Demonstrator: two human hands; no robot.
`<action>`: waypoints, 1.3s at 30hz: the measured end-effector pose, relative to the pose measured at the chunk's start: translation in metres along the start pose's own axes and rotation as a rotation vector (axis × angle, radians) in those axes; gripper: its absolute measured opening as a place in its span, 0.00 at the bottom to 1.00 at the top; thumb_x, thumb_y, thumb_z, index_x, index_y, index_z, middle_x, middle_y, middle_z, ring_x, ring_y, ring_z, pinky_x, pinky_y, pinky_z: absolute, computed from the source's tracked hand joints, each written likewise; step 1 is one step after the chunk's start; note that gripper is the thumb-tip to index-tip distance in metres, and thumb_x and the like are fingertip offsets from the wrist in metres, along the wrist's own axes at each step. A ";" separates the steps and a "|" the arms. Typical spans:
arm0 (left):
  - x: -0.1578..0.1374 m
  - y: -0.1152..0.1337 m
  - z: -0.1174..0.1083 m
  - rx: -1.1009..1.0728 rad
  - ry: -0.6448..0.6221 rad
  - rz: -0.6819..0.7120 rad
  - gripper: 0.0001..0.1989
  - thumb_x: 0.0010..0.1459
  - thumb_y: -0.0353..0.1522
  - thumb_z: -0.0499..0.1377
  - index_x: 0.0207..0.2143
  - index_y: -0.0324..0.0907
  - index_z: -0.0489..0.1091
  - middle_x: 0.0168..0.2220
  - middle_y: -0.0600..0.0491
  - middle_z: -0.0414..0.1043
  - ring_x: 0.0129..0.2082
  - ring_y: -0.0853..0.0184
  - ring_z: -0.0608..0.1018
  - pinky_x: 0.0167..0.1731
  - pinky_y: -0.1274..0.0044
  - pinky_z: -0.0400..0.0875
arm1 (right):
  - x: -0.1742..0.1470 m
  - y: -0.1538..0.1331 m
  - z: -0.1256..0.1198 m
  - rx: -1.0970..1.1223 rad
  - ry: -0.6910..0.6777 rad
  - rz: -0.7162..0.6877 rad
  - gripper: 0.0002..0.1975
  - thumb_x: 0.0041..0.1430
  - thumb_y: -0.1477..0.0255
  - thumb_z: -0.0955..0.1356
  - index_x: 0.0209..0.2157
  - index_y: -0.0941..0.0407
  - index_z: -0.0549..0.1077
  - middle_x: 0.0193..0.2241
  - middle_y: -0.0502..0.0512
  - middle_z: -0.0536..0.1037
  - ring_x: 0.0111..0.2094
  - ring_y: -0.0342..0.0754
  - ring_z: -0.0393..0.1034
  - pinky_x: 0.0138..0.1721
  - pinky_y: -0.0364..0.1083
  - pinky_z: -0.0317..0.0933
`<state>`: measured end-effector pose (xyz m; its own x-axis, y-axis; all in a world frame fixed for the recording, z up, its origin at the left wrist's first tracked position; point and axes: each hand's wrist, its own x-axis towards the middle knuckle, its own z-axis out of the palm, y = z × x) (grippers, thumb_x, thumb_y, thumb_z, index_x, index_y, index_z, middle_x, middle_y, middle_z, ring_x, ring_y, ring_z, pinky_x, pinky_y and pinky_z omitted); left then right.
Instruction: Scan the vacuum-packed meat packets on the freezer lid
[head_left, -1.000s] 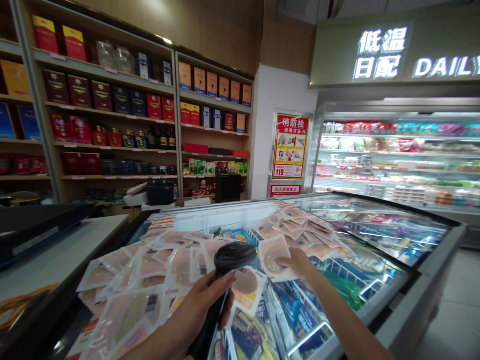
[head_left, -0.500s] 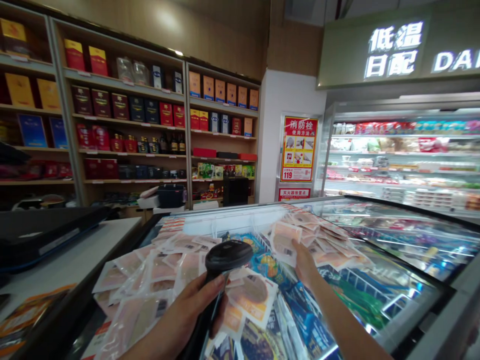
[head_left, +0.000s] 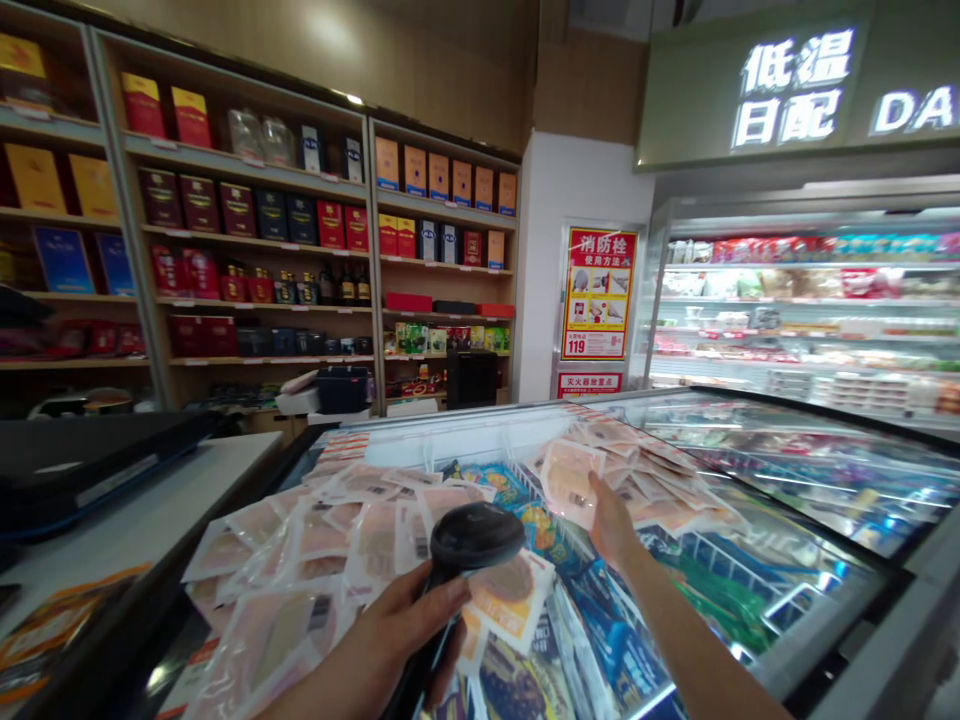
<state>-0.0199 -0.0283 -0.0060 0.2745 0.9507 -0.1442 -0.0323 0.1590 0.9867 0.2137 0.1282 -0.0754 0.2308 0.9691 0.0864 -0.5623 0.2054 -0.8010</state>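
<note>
My left hand (head_left: 397, 640) is wrapped round the handle of a black barcode scanner (head_left: 478, 535), whose head points toward the right. A flat clear packet (head_left: 571, 482) with a small barcode is pinched in my right hand (head_left: 611, 525), held above the freezer near the right-hand pile. Many similar flat packets (head_left: 315, 560) lie spread on the left side of the freezer glass. Another pile of packets (head_left: 652, 470) rests at the right. Just behind the scanner, a packet with an orange and white label (head_left: 514, 590) lies face up.
Blue frozen-food bags (head_left: 622, 630) fill the chest freezer below its glass lids (head_left: 810, 480). A white counter (head_left: 172, 510) with a black device (head_left: 97, 460) stands at left. Behind are shelves of boxed goods (head_left: 255, 215), a red fire-hydrant poster (head_left: 598, 293) and a lit refrigerated display (head_left: 810, 320).
My left hand has moved the scanner slightly right and down, nearer the held packet. The packet in my right hand has tilted a little, its barcode side now showing more clearly.
</note>
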 end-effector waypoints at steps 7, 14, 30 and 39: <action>-0.001 0.005 -0.001 -0.019 -0.002 0.028 0.16 0.46 0.44 0.52 0.27 0.39 0.61 0.16 0.59 0.61 0.11 0.78 0.61 0.14 0.83 0.50 | 0.001 0.002 0.016 -0.002 -0.065 0.068 0.16 0.45 0.66 0.63 0.37 0.56 0.68 0.30 0.53 0.76 0.36 0.50 0.69 0.38 0.51 0.62; -0.023 0.008 -0.005 -0.074 0.184 -0.004 0.15 0.45 0.43 0.54 0.28 0.40 0.62 0.18 0.58 0.62 0.13 0.78 0.62 0.15 0.84 0.52 | 0.009 0.023 0.041 -0.038 -0.080 0.108 0.18 0.44 0.64 0.64 0.39 0.55 0.68 0.30 0.51 0.76 0.35 0.50 0.69 0.36 0.49 0.63; -0.012 -0.003 0.021 -0.008 0.193 0.061 0.14 0.48 0.42 0.52 0.24 0.39 0.61 0.15 0.60 0.58 0.12 0.79 0.60 0.15 0.83 0.50 | 0.001 0.029 0.034 -0.035 -0.160 0.115 0.21 0.39 0.62 0.66 0.38 0.56 0.68 0.33 0.52 0.76 0.39 0.51 0.67 0.37 0.47 0.62; 0.000 0.000 0.016 -0.015 0.196 0.100 0.16 0.46 0.45 0.53 0.24 0.40 0.59 0.15 0.60 0.61 0.11 0.78 0.60 0.14 0.83 0.52 | 0.003 0.036 0.027 -0.022 -0.204 0.090 0.20 0.40 0.62 0.66 0.38 0.56 0.68 0.34 0.51 0.75 0.41 0.49 0.66 0.41 0.47 0.60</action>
<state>-0.0046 -0.0328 -0.0052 0.0777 0.9952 -0.0593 -0.0646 0.0644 0.9958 0.1731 0.1423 -0.0879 0.0135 0.9914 0.1302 -0.5553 0.1157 -0.8236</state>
